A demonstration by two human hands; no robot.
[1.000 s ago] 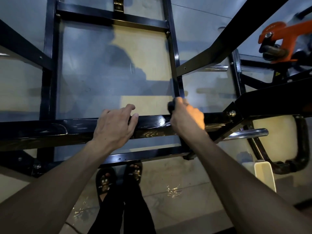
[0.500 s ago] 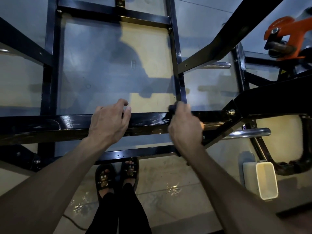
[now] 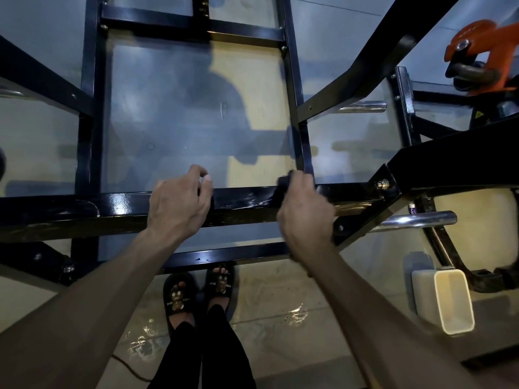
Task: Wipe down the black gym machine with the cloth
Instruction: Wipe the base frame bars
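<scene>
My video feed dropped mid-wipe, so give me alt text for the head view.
The right hand presses a dark cloth onto the glossy black crossbar of the gym machine, while the left hand rests curled over the same bar. Below it are sandalled feet on a wet floor.

The crossbar (image 3: 120,204) runs across the view, and both hands sit on it: the left hand (image 3: 179,204) on its middle, the right hand (image 3: 304,211) with a dark cloth (image 3: 283,186) at the joint with an upright (image 3: 295,94). Bare bar lies between the hands and to the left. Beyond the bar, open floor (image 3: 174,113) shows between the uprights. To the right, a brace (image 3: 362,217), a bolt (image 3: 382,184) and a chrome peg (image 3: 415,219) crowd the bar's end.
</scene>
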